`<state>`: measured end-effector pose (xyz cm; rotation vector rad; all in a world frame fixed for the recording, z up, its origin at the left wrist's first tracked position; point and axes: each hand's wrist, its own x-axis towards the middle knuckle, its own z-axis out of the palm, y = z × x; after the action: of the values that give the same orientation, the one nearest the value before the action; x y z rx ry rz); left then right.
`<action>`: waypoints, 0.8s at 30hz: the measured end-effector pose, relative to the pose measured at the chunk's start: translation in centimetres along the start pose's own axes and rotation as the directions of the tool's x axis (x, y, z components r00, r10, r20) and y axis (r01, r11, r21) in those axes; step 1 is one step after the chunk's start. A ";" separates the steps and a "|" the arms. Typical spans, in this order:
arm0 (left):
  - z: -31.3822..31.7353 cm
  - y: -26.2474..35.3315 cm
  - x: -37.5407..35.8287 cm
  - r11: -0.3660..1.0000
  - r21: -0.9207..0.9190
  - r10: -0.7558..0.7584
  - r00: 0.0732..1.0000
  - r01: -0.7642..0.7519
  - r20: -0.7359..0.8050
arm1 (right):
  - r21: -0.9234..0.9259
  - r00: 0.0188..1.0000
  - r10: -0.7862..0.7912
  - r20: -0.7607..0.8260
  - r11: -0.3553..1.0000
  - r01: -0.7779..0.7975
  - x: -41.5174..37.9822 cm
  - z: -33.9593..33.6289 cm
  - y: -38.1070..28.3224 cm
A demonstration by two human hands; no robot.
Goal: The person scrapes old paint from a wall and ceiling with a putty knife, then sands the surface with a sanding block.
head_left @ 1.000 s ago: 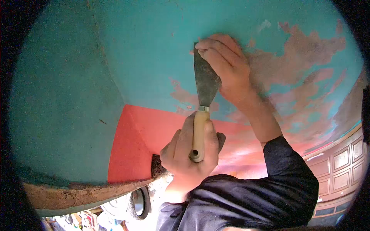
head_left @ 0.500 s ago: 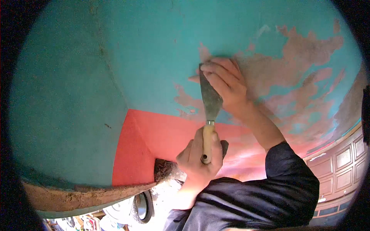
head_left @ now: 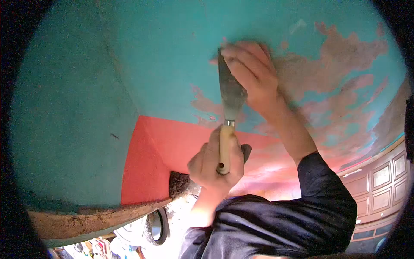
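Note:
A putty knife with a dark metal blade and pale wooden handle is held up against the turquoise painted wall, blade upward. My left hand is wrapped round its handle. Up at the blade, my right hand has its fingers bent over the right edge and tip, pressing on the metal close to the wall. A small dark piece sticks out beside my left hand; I cannot make out what it is. Bare brownish-pink patches show where the turquoise paint is absent.
A red-painted band runs along the wall and round its corner. A rough brown ledge borders the wall, with a tyre and clutter beyond it. A panelled door stands at the far right.
Both hands and the putty knife have shifted up and slightly left along the wall. The grip on handle and blade looks the same. The view has tilted slightly.

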<state>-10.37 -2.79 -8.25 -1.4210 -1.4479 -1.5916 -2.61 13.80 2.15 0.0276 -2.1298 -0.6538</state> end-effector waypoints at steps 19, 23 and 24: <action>-1.7 0.3 -0.3 0.997 -0.003 -0.075 0.993 0.075 0.093 | 0.033 0.998 -0.043 0.039 0.999 0.041 0.6 1.0 -0.5; -1.0 -0.2 -1.2 0.999 0.012 -0.030 0.997 0.029 0.078 | 0.013 0.998 -0.042 0.053 0.999 0.042 0.4 0.7 -0.5; -0.1 0.2 -2.5 0.979 -0.120 -0.154 0.985 0.163 0.078 | 0.012 0.998 -0.048 0.050 0.999 0.048 -0.3 0.9 -0.8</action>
<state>-9.55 -3.51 -10.49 -1.4745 -1.5582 -1.7761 -3.25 13.60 1.10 0.0691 -2.1867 -0.6779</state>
